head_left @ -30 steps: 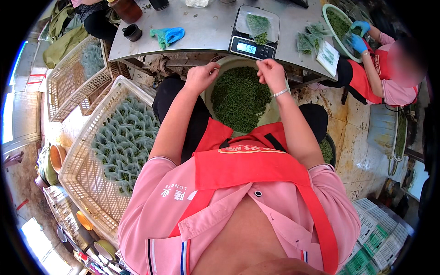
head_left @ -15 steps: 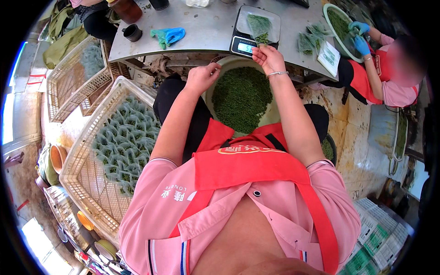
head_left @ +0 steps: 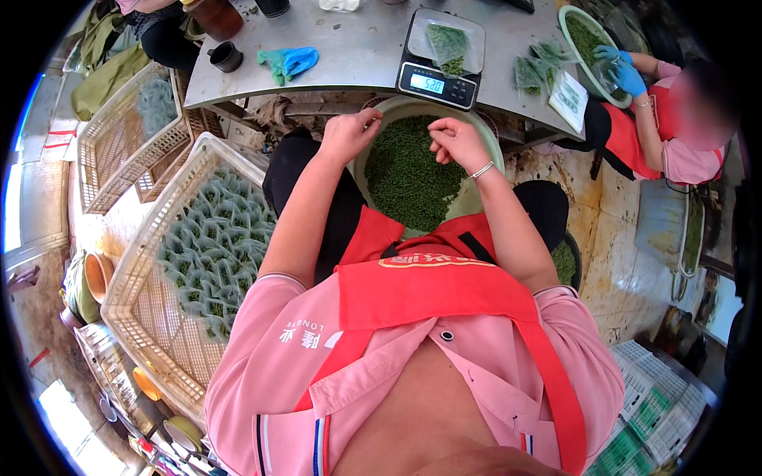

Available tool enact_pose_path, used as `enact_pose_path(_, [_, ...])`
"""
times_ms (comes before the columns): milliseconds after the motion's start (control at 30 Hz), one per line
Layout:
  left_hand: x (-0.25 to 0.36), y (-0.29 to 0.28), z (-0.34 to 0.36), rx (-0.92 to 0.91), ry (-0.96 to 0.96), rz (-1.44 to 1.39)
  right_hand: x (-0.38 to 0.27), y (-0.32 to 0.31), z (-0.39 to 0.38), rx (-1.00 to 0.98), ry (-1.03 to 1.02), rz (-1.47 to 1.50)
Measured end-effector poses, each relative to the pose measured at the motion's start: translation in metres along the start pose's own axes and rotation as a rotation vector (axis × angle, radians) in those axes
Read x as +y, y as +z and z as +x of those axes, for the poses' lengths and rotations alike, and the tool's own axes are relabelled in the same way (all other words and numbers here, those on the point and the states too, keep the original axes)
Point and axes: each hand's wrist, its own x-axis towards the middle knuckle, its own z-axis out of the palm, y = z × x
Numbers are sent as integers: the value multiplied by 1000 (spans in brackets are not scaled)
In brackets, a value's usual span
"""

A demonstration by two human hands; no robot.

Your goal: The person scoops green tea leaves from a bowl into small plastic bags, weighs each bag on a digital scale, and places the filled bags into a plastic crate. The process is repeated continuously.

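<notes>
A wide pale tub (head_left: 464,208) of small green peppercorns (head_left: 413,170) stands between my knees. Over its left rim, my left hand (head_left: 349,136) is closed, thumb and fingertips together. My right hand (head_left: 460,144) hangs above the right part of the peppercorns with its fingers curled in. Whatever either hand may pinch is too small to make out. On the metal table (head_left: 341,67) just beyond, a digital scale (head_left: 438,84) with a lit display bears a clear plastic bag (head_left: 446,41) partly filled with green peppercorns. Neither hand touches the scale or the bag.
At my left, a plastic crate (head_left: 151,305) holds many filled bags (head_left: 218,246). A blue glove (head_left: 290,63) and a dark mug (head_left: 226,57) lie on the table. Several bags (head_left: 540,70) sit at its right end. There, a gloved co-worker (head_left: 667,119) handles a green basin (head_left: 573,40).
My right hand has drawn back from the front edge of the scale toward me, over the tub, with its fingers curling in. My left hand stays nearly in place.
</notes>
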Motion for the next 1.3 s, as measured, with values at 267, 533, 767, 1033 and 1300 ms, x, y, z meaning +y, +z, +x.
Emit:
enact_pose_path(267, [1, -1, -1, 3, 1, -20, -3, 4, 33, 72, -158, 12])
enact_pose_path(533, [-3, 1, -2, 42, -4, -23, -10, 19, 9, 399, -533, -321])
enact_pose_path(767, [6, 0, 10, 210, -3, -54, -52, 2, 47, 631, -633, -1135])
enact_pose_path(1033, [-4, -10, 42, 706, 57, 210, -147, 42, 39, 79, -763, -1535])
enact_pose_path(1300, [1, 2, 32, 418, -124, 50, -97, 85, 60, -57, -483, -1491])
